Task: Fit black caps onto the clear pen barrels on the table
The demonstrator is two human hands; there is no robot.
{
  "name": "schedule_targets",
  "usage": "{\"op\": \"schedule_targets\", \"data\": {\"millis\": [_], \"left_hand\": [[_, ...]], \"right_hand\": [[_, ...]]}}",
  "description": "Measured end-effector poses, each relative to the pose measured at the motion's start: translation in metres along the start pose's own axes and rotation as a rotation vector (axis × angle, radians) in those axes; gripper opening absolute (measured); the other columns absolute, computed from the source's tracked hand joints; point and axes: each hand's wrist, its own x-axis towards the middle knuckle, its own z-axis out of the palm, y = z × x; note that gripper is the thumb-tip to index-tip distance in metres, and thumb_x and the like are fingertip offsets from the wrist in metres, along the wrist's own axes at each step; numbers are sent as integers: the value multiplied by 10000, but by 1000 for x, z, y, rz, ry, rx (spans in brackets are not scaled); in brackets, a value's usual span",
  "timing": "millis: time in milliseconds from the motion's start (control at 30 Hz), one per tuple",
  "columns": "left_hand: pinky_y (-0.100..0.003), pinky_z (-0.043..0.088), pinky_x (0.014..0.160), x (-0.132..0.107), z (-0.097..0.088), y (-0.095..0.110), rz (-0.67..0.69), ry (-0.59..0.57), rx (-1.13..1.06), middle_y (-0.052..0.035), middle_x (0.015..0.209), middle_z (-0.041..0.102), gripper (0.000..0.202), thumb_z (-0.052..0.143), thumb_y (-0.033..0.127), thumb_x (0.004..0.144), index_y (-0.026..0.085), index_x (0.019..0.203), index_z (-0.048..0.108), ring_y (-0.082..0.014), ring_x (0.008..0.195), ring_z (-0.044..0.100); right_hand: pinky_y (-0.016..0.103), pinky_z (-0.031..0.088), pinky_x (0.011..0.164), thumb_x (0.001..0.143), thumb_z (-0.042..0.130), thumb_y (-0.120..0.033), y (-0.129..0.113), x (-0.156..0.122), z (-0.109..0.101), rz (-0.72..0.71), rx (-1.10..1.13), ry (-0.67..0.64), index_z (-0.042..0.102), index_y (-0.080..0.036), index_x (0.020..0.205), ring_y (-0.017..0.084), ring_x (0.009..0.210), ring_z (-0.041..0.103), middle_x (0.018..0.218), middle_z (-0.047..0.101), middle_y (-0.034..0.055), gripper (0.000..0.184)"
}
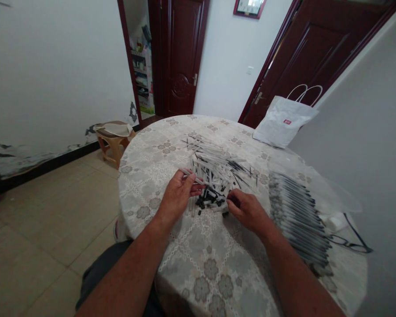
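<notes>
My left hand (175, 194) grips a slim whitish pen barrel (198, 180) between thumb and fingers, tilted over the table. At the right side of the pile, my right hand (247, 210) has its fingers curled together, with the tips bent inward. Whether they pinch a small part is hidden. Between the hands lies a heap of small black and clear pen parts (211, 200), probably caps or end pieces. Just beyond it are loose white barrels (204, 169), then long thin refills (214, 152), some with dark ends.
To the right, a dense row of pens (297, 215) lies on the round table's patterned cloth (211, 268). Eyeglasses (350, 242) rest past them. A white paper bag (284, 121) stands at the back right. A stool (114, 141) is on the floor at left.
</notes>
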Motion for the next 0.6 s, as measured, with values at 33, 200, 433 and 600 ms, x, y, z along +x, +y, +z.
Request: {"op": "schedule_targets", "data": {"millis": [33,200,433,600], "left_hand": [[-351,615,734,0,-1,1,-4,4,-18,-70,993,756,267,661,420,906,222,1014,517,-209,797,768],[-373,625,735,3,-4,0,-42,-2,-88,-79,1000,759,297,704,427,879,220,992,524,-219,801,770],[-346,631,718,-7,14,-15,-209,-188,-160,-113,993,768,236,712,348,899,187,986,563,-220,806,772],[-341,636,739,-13,24,-16,-358,-337,-326,-120,951,776,219,749,291,883,159,940,583,-214,793,771]], "right_hand": [[250,382,628,924,525,-278,-2,0,1,2,19,20,608,-215,876,146,639,573,710,638,-10,116],[252,391,622,911,556,-271,-10,-1,1,-20,48,76,623,-217,862,142,621,562,684,617,-15,100],[243,447,544,948,608,-397,-19,-4,11,92,561,119,619,-223,977,127,563,579,742,670,-14,176],[216,397,420,946,611,-520,-17,-1,16,187,803,154,613,-218,964,106,448,519,627,598,-52,302]]}}
